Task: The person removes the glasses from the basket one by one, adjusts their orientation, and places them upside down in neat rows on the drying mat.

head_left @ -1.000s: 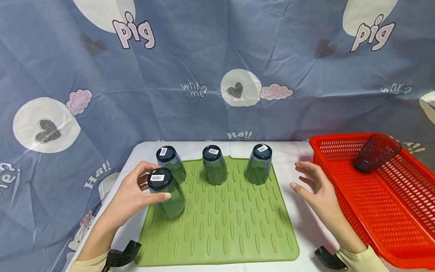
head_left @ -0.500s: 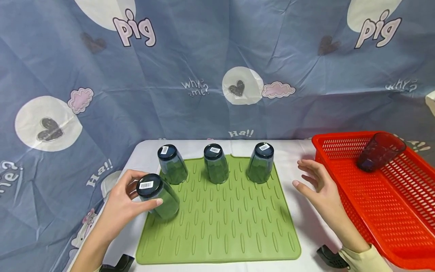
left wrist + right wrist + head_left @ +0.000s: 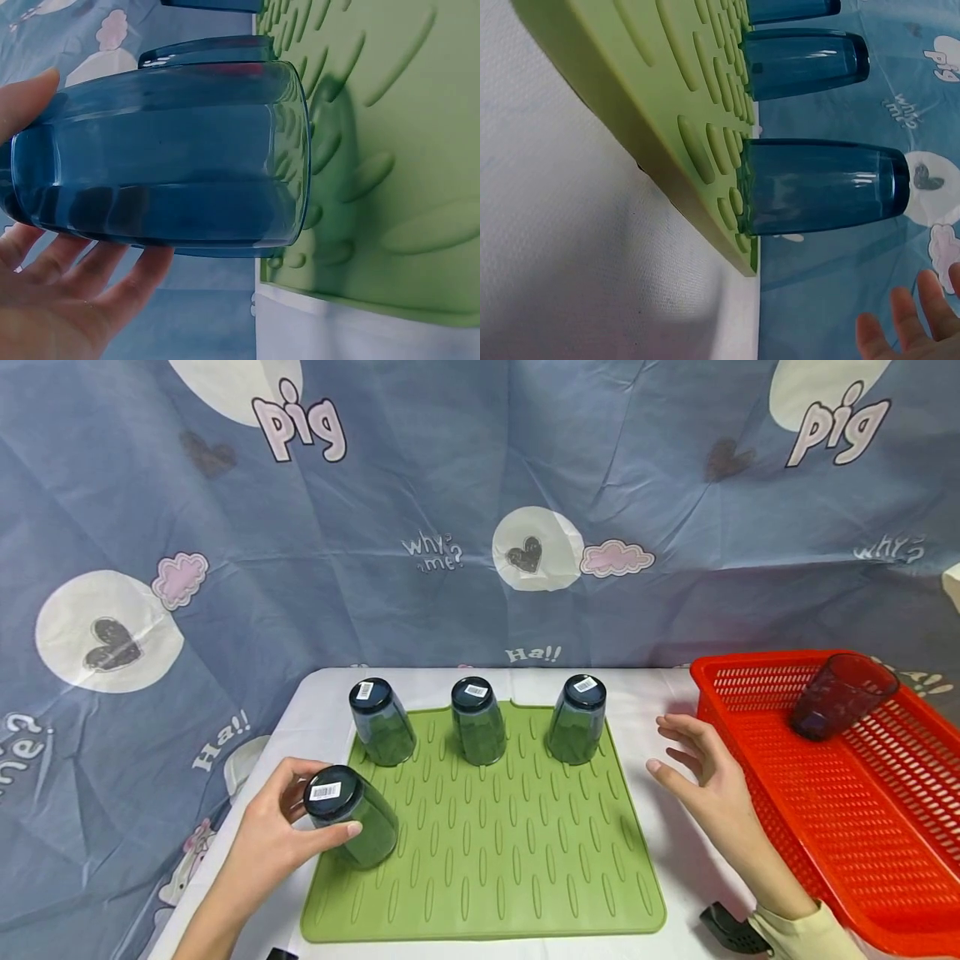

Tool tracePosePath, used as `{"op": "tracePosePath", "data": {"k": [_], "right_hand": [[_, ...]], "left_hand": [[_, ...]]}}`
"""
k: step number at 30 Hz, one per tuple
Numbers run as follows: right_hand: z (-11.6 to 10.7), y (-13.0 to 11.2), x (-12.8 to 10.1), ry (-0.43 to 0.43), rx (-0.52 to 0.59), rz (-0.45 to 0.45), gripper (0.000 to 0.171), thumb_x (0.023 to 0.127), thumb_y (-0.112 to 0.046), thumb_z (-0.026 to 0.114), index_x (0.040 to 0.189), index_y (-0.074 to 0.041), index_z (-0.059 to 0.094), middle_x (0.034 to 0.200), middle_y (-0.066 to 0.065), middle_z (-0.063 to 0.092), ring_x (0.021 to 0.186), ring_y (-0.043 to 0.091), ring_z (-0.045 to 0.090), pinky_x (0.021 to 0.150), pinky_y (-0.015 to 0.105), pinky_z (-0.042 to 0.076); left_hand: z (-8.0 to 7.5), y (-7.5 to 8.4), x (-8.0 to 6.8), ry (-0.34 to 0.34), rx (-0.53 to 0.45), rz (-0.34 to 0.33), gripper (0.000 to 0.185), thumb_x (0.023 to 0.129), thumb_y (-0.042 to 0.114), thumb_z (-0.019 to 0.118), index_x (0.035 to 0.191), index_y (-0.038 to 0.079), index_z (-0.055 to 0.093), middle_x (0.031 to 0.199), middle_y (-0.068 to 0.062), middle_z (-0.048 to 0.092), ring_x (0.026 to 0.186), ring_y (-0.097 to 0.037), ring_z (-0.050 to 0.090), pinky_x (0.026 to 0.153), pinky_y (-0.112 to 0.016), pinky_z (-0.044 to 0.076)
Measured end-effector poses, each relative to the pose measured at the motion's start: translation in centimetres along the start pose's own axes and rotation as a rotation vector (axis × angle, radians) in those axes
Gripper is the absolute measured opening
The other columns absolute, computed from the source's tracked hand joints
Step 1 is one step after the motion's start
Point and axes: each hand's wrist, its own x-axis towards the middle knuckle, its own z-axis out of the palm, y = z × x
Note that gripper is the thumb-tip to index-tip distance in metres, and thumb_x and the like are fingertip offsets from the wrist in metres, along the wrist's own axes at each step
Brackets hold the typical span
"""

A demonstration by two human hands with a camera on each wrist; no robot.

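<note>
I count three cups [image 3: 477,720] upturned along the mat's [image 3: 487,860] far edge. My left hand [image 3: 281,835] grips a fourth cup [image 3: 349,817] at lower left, nearly seated. One cup [image 3: 838,695] remains in the basket [image 3: 862,827]; my right hand [image 3: 701,781] hovers open, empty.
</note>
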Motion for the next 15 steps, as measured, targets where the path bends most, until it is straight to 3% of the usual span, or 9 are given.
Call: {"op": "tracePosePath", "data": {"k": [15], "right_hand": [[-0.19, -0.09, -0.01, 0.002, -0.004, 0.009, 0.052, 0.087, 0.011, 0.065, 0.135, 0.005, 0.046, 0.132, 0.014, 0.053, 0.123, 0.02, 0.051, 0.101, 0.023, 0.043]], "left_hand": [[0.93, -0.63, -0.54, -0.046, -0.024, -0.032, 0.063, 0.069, 0.015, 0.091, 0.12, 0.013, 0.054, 0.118, -0.004, 0.06, 0.108, -0.007, 0.06, 0.093, -0.013, 0.044]]}}
